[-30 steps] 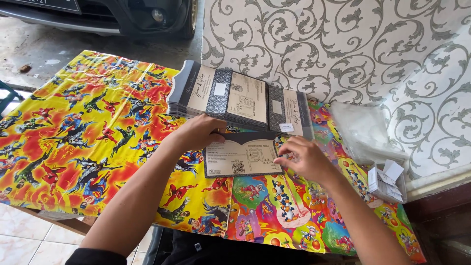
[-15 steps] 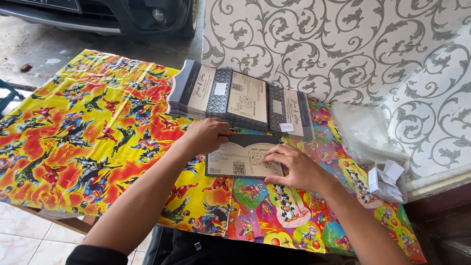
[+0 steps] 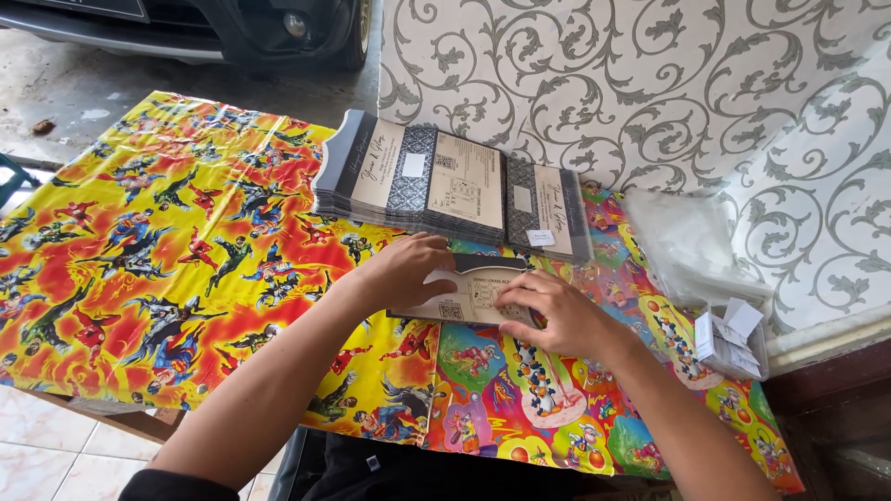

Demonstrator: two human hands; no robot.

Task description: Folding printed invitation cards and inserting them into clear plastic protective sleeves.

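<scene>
Pressing down on a tan card (image 3: 467, 295), both hands lie flat on it. The left hand (image 3: 406, 269) covers the card's top left part, and the right hand (image 3: 548, 311) covers its right side. The fingers are spread out and flat, not gripping anything. The card lies on the worktop (image 3: 167, 241), which has a bright cartoon cloth, just in front of a stack of cards (image 3: 422, 181). A clear bag (image 3: 691, 243) lies to the right.

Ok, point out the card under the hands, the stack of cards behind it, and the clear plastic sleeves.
card (image 3: 471, 295), head view, on its printed beige face between the hands.
stack of cards (image 3: 418, 181), head view, on the top card's patterned band.
clear plastic sleeves (image 3: 687, 243), head view, on the pile's middle.
</scene>
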